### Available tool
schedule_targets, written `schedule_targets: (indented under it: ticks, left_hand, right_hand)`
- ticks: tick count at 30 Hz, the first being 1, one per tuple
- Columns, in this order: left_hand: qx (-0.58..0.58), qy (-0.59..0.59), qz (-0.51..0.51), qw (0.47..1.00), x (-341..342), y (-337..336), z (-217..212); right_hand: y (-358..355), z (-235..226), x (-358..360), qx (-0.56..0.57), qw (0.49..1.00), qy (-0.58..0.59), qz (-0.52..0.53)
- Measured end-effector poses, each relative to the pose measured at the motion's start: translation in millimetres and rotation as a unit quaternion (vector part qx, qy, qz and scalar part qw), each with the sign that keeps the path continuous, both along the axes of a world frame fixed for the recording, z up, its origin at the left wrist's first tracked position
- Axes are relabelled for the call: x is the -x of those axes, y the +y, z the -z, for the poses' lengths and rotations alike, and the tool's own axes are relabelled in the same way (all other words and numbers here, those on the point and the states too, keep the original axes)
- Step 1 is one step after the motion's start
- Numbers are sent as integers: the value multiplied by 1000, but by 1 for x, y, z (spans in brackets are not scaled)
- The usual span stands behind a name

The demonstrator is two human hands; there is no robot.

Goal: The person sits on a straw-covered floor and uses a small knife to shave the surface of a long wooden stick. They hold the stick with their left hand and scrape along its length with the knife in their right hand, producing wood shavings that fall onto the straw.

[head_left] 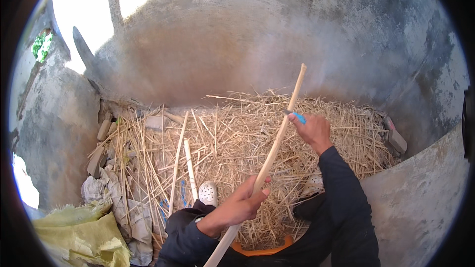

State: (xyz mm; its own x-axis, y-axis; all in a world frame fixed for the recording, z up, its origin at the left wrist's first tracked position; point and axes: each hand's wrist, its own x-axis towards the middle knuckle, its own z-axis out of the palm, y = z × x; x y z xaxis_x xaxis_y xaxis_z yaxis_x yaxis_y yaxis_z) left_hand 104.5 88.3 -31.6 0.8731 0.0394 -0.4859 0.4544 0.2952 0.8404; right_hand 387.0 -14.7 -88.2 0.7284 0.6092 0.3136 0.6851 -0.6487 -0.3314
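Note:
A long, pale peeled stick [277,144] slants up from the lower edge toward the back wall. Around its lower part, my left hand [239,204] is closed, thumb along the near side. My right hand [315,129] is higher up, at the right of the stick, gripping a small blue-handled tool [300,117]. The tool's dark metal end touches the stick's upper part; its exact kind is too small to make out.
Loose straw and thin shavings [346,138] cover the ground. Two pale sticks [190,163] lean left of my light clog [208,194]. A yellow-green sack [81,235] lies at lower left, a brick [395,138] at right. A concrete wall [277,34] closes the back; an orange seat edge [262,252] shows below.

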Motion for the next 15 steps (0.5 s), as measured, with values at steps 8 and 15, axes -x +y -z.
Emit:
schedule_targets:
  ticks: [8, 15]
  left_hand:
    - [-81, -75, -61, 992, 2, 14, 17]
    - [-266, -161, -57, 949, 11, 20, 34]
  right_hand:
    - [10, -5, 95, 39, 980, 16, -193]
    - [18, -6, 95, -1, 978, 23, -207]
